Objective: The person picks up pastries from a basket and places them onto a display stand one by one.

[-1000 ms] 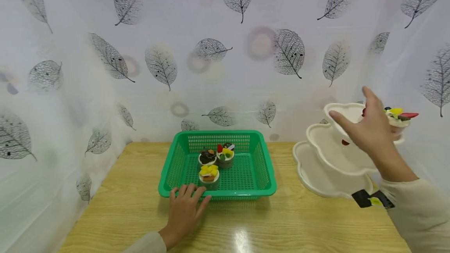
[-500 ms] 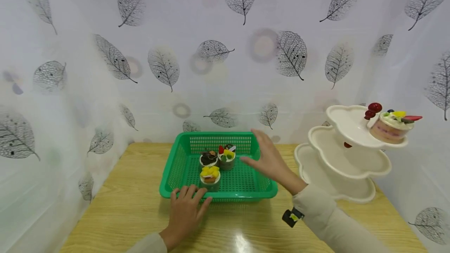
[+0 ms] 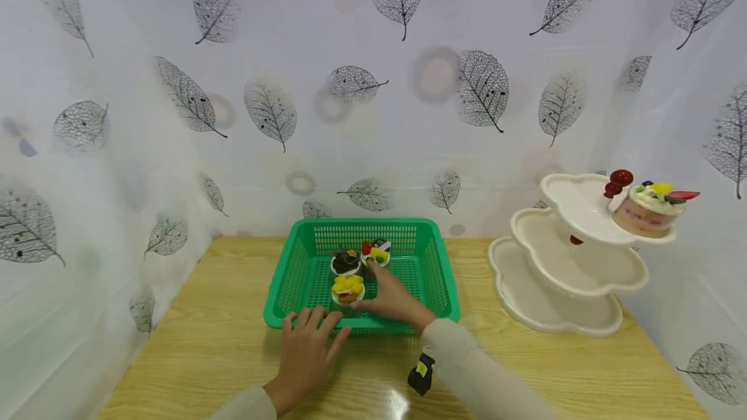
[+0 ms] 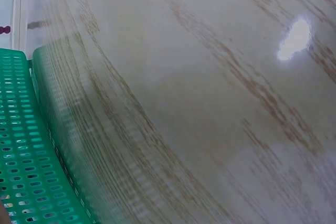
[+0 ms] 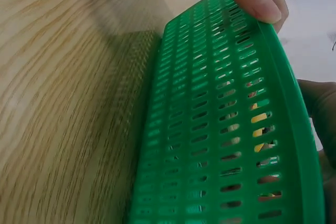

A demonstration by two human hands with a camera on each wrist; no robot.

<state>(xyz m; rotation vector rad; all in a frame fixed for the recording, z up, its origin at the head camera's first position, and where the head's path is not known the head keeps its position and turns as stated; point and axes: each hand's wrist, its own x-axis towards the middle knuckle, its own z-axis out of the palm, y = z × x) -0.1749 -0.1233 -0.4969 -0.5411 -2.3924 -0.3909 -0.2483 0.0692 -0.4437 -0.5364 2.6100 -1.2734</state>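
Note:
My left hand [image 3: 306,349] holds the front rim of a green plastic basket [image 3: 428,319], fingers over the edge and thumb against the outer wall, as the right wrist view also shows. Inside the basket, my right hand [image 3: 397,297] is stretched with thumb and forefinger apart at the right side of a mango-topped dessert cup [image 3: 347,285]. Just behind are a chocolate-topped dessert cup [image 3: 345,262] and a fruit-topped dessert cup [image 3: 376,253], the latter partly covered by my right fingers. In the right wrist view, bits of yellow topping show through the slots of the basket wall [image 5: 210,114].
A white three-tier stand [image 3: 572,258] with scalloped plates rises at the right of the wooden table [image 3: 204,329]. Its top plate bears a pink layered dessert cup [image 3: 648,211] beside a red knob [image 3: 620,180]. A leaf-patterned curtain [image 3: 373,128] hangs behind.
My right hand has come from the stand's top plate leftward and down into the basket, leaving the pink dessert cup on that plate. My left hand has stayed on the rim.

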